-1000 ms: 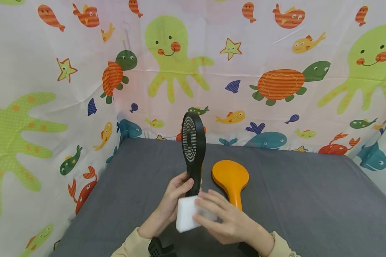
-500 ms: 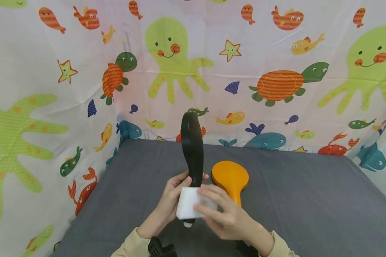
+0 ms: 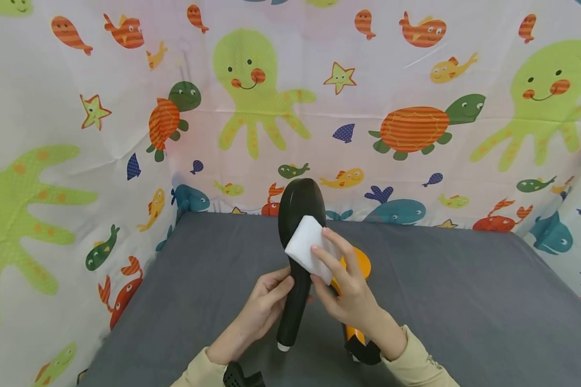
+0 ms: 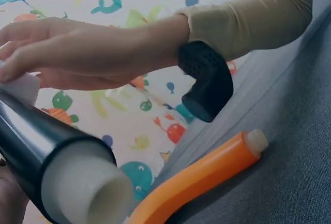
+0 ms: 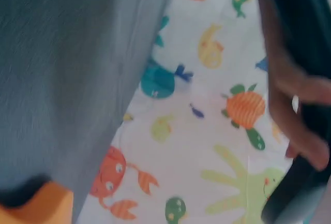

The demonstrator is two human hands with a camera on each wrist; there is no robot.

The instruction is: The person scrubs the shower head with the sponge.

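Note:
My left hand (image 3: 266,301) grips the handle of a black handheld shower head (image 3: 300,204), held up off the table with its smooth back toward me. My right hand (image 3: 353,290) pinches a white sponge-like block (image 3: 309,244) against that back, where head and handle meet. The perforated face is turned away, out of sight. In the left wrist view, the handle ends in a hollow white connector (image 4: 88,188). An orange shower head (image 3: 363,263) lies on the table behind my right hand, which partly covers it.
Dark grey cloth covers the table (image 3: 198,269). A white curtain (image 3: 281,64) printed with sea animals hangs along the back and sides. Black camera mounts (image 3: 365,352) sit at both wrists; the left wrist view shows the orange handle (image 4: 201,172) on the cloth.
The white block has moved from the lower handle up to the neck and back of the black shower head. The shower head has turned its face away, tilted, and its handle end now shows.

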